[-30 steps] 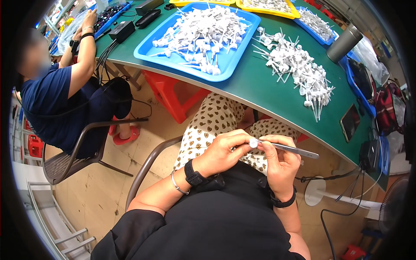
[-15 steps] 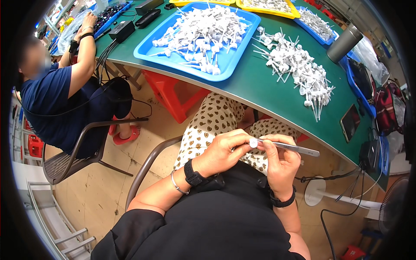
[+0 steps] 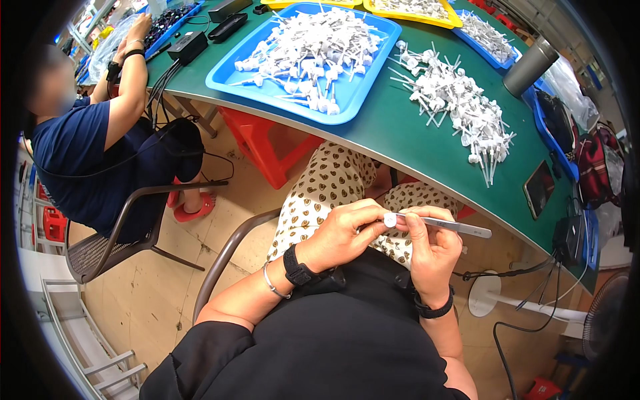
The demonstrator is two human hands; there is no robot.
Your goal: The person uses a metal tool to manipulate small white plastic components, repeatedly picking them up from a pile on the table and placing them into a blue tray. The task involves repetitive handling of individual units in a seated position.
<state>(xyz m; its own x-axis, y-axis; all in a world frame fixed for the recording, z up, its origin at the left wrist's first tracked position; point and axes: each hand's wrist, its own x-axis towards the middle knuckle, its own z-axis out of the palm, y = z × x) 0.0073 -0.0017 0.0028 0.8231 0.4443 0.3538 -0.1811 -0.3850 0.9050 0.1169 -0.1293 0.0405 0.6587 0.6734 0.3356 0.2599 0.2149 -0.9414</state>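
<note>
Over my lap, my left hand (image 3: 343, 232) pinches a small white plastic part with a round head (image 3: 390, 219) between thumb and fingers. My right hand (image 3: 432, 252) is closed around metal tweezers (image 3: 460, 228), whose tips meet the white part and whose rear end points right. Beyond my hands, a blue tray (image 3: 223, 79) on the green table (image 3: 393, 143) holds a heap of similar white parts with thin stems (image 3: 320, 47). To its right, a loose pile of such parts (image 3: 460, 100) lies directly on the table.
Yellow trays (image 3: 453, 20) and another blue tray (image 3: 510, 61) stand at the back. A grey flask (image 3: 530, 67), a phone (image 3: 539, 189) and a black box with cables (image 3: 568, 239) are at the right. A co-worker (image 3: 87, 147) sits at the left, near a red stool (image 3: 263, 143).
My hands, the tweezers and the white part stay almost where they were. At the left, the co-worker's head and hand have shifted slightly.
</note>
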